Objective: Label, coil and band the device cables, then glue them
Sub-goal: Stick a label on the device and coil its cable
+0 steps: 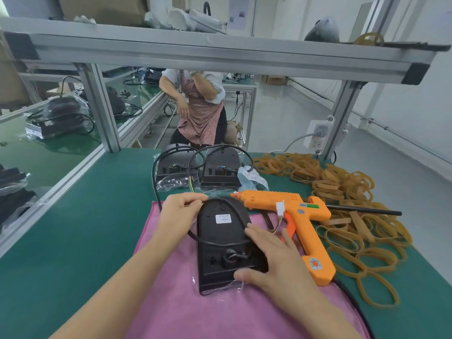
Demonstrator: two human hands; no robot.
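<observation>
On a pink cloth (195, 314) covering the green table (85, 216) lies a black dome-shaped plastic device (221, 243), underside up, bearing a white label (223, 218). Its thin black cable (217, 241) loops across it. The left hand (179, 211) pinches the cable at the device's far end; the right hand (271, 260) rests on its near edge, fingers spread. An orange glue gun (291, 223) lies just beside, near loose tan rubber bands (354, 192).

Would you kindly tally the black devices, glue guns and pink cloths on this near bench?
Black devices: 3 (one on the cloth, two at the back)
Orange glue gun: 1
Pink cloth: 1
Total: 5
</observation>
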